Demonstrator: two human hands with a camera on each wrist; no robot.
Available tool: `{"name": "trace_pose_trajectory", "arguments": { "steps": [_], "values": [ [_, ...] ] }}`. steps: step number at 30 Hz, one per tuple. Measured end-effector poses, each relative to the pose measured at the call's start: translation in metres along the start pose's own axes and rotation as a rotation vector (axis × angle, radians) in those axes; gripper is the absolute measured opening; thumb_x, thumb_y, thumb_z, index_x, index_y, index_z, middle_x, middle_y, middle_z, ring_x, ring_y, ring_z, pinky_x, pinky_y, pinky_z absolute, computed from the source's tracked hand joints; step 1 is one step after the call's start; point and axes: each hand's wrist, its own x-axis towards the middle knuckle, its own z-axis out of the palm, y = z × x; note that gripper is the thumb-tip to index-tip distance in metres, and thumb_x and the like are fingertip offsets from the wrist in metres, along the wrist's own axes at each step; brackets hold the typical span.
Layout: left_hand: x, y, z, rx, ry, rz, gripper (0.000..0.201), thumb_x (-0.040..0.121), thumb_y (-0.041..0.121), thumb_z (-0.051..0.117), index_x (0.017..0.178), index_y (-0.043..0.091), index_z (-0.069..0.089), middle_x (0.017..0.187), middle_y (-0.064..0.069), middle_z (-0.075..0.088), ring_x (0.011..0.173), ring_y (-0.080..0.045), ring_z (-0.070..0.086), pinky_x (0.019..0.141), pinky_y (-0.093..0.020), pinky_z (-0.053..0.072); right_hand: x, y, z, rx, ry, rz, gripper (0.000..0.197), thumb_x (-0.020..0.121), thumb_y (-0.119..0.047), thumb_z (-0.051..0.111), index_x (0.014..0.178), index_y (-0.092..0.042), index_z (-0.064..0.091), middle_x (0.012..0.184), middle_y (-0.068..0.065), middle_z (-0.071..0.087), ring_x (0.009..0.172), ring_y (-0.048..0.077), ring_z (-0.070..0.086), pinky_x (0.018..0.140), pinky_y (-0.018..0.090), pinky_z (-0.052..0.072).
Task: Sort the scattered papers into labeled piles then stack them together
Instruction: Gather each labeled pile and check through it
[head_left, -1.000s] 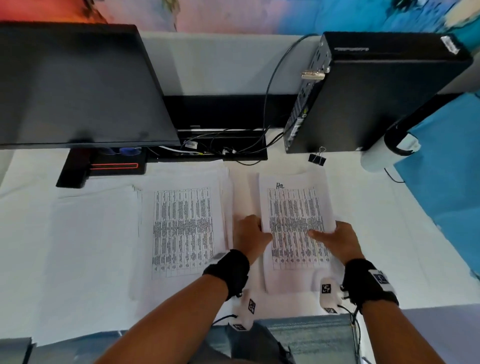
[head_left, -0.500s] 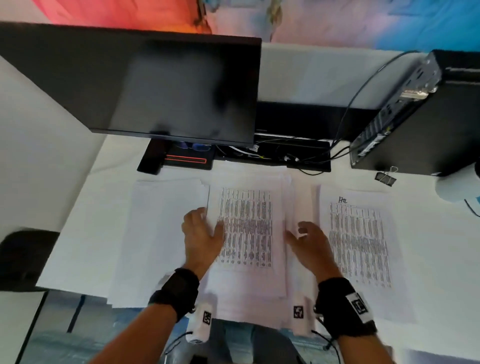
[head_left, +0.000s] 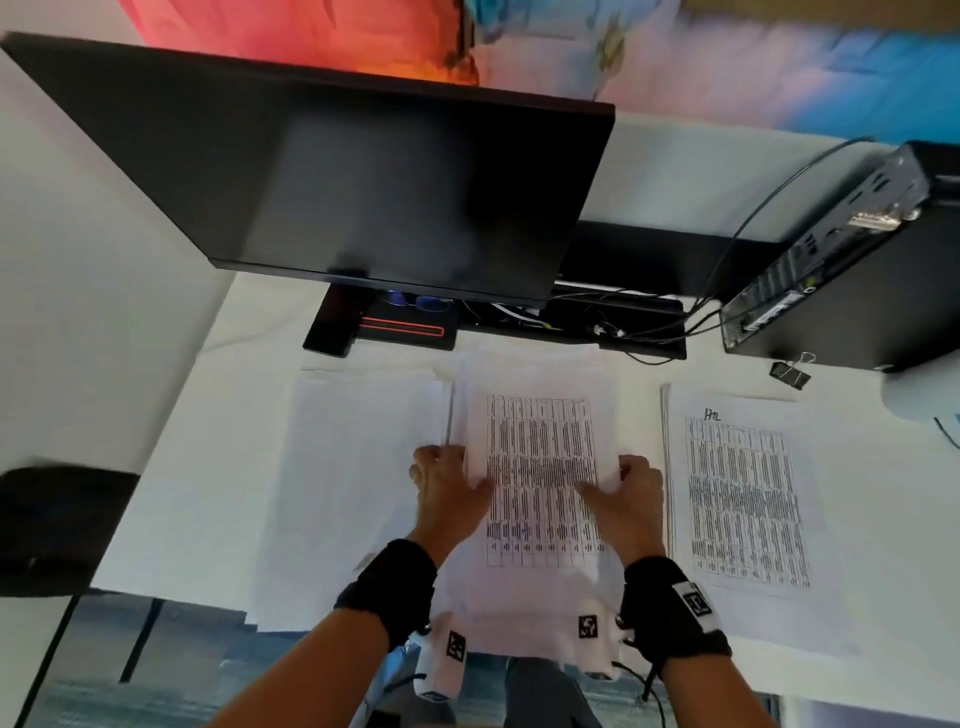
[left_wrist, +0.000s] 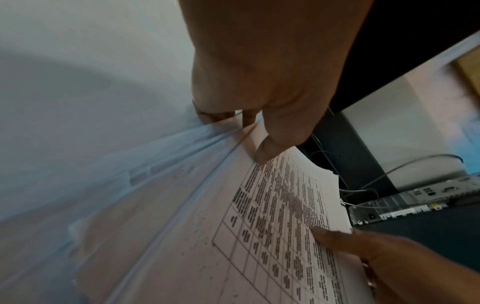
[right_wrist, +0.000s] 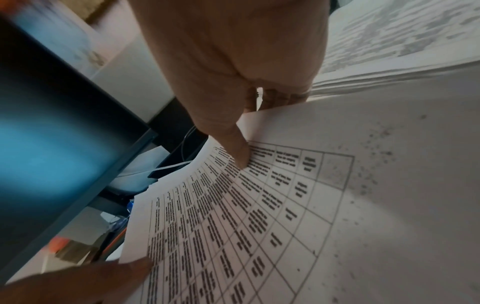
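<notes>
Three paper piles lie on the white desk (head_left: 208, 467). The middle pile (head_left: 540, 431), topped by a printed table sheet, is held at both side edges. My left hand (head_left: 449, 486) grips its left edge, thumb on top and fingers under, as the left wrist view shows (left_wrist: 272, 148). My right hand (head_left: 631, 493) grips its right edge the same way (right_wrist: 236, 156). A blank-topped pile (head_left: 358, 478) lies to the left. A pile with a handwritten label (head_left: 743, 499) lies to the right.
A black monitor (head_left: 363, 182) hangs over the desk's back, its stand (head_left: 384, 327) behind the piles. A black computer case (head_left: 852, 291) with cables stands at the back right, a binder clip (head_left: 789, 371) in front of it. The desk's near edge runs under my wrists.
Both hands left the labelled right pile, moved to the middle pile, and now grip its two side edges with thumbs on top. The head view swung left.
</notes>
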Motion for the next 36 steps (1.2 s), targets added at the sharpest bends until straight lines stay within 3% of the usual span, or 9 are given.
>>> {"name": "trace_pose_trajectory", "arguments": {
  "steps": [7, 12, 17, 22, 26, 29, 32, 34, 36],
  "values": [
    [0.002, 0.007, -0.003, 0.048, 0.046, 0.155, 0.032, 0.086, 0.027, 0.073, 0.117, 0.021, 0.064, 0.127, 0.001, 0.031, 0.117, -0.026, 0.033, 0.102, -0.045, 0.040, -0.003, 0.005, 0.002, 0.214, -0.096, -0.084, 0.036, 0.092, -0.026, 0.079, 0.122, -0.012, 0.064, 0.112, 0.008, 0.072, 0.097, 0.027, 0.071, 0.078, 0.029, 0.055],
    [0.017, -0.003, -0.012, 0.016, -0.044, 0.301, 0.043, 0.095, 0.064, 0.037, 0.109, 0.035, 0.067, 0.139, 0.007, 0.039, 0.125, -0.022, 0.039, 0.101, -0.041, 0.037, -0.002, 0.024, -0.022, 0.313, -0.257, -0.043, 0.093, 0.092, -0.056, 0.073, 0.165, -0.028, 0.021, 0.165, 0.002, 0.038, 0.145, 0.031, 0.048, 0.120, 0.055, 0.038],
    [0.038, -0.025, -0.030, 0.114, 0.065, 0.249, 0.051, 0.095, 0.040, 0.067, 0.143, 0.030, 0.053, 0.147, 0.000, 0.041, 0.133, -0.029, 0.039, 0.108, -0.055, 0.043, 0.006, 0.045, -0.035, 0.250, -0.150, -0.087, 0.102, 0.084, -0.063, 0.073, 0.164, -0.024, 0.024, 0.095, -0.001, 0.059, 0.077, 0.017, 0.068, 0.100, 0.046, 0.050],
    [0.039, -0.023, -0.026, 0.074, -0.016, 0.295, 0.063, 0.099, 0.034, 0.067, 0.155, 0.021, 0.040, 0.156, 0.001, 0.045, 0.138, -0.027, 0.041, 0.116, -0.048, 0.037, 0.005, 0.029, -0.010, 0.220, -0.184, -0.163, 0.085, 0.093, -0.058, 0.067, 0.159, -0.019, 0.032, 0.107, 0.001, 0.063, 0.091, 0.017, 0.066, 0.094, 0.041, 0.055],
    [0.038, -0.040, -0.035, 0.017, 0.038, 0.280, 0.060, 0.099, 0.023, 0.069, 0.152, 0.020, 0.043, 0.155, -0.001, 0.046, 0.139, -0.028, 0.042, 0.118, -0.045, 0.036, -0.010, -0.003, 0.009, 0.204, -0.165, -0.329, 0.028, 0.103, -0.029, 0.065, 0.127, -0.035, 0.053, 0.107, -0.015, 0.066, 0.089, 0.000, 0.066, 0.069, 0.009, 0.049],
    [0.037, -0.063, -0.053, 0.047, 0.108, 0.270, 0.059, 0.096, 0.019, 0.072, 0.150, 0.018, 0.047, 0.152, -0.004, 0.048, 0.135, -0.030, 0.045, 0.114, -0.042, 0.037, -0.022, -0.018, 0.024, 0.229, -0.202, -0.360, 0.029, 0.103, -0.020, 0.065, 0.117, -0.043, 0.054, 0.114, -0.012, 0.067, 0.096, -0.004, 0.069, 0.073, 0.012, 0.052],
    [0.039, -0.088, -0.070, 0.101, 0.153, 0.318, 0.052, 0.096, 0.017, 0.072, 0.144, 0.011, 0.053, 0.144, -0.011, 0.054, 0.129, -0.036, 0.053, 0.109, -0.036, 0.031, -0.032, -0.018, 0.046, 0.226, -0.208, -0.336, 0.031, 0.101, -0.019, 0.068, 0.116, -0.041, 0.053, 0.132, -0.011, 0.052, 0.117, 0.012, 0.053, 0.101, 0.029, 0.044],
    [0.038, -0.095, -0.079, 0.099, 0.182, 0.341, 0.049, 0.100, 0.031, 0.067, 0.142, 0.010, 0.055, 0.144, -0.013, 0.052, 0.128, -0.039, 0.053, 0.107, -0.039, 0.031, -0.041, -0.017, 0.049, 0.143, -0.163, -0.319, 0.031, 0.100, -0.023, 0.069, 0.121, -0.035, 0.049, 0.138, -0.012, 0.035, 0.124, 0.014, 0.033, 0.109, 0.033, 0.032],
    [0.028, -0.087, -0.085, 0.092, 0.195, 0.318, 0.062, 0.096, 0.048, 0.066, 0.148, 0.019, 0.049, 0.151, -0.008, 0.040, 0.136, -0.031, 0.041, 0.111, -0.042, 0.030, -0.049, -0.013, 0.034, 0.274, -0.199, -0.299, 0.020, 0.102, -0.026, 0.067, 0.117, -0.032, 0.055, 0.136, -0.011, 0.049, 0.119, 0.014, 0.046, 0.103, 0.029, 0.039]
  ]
}}
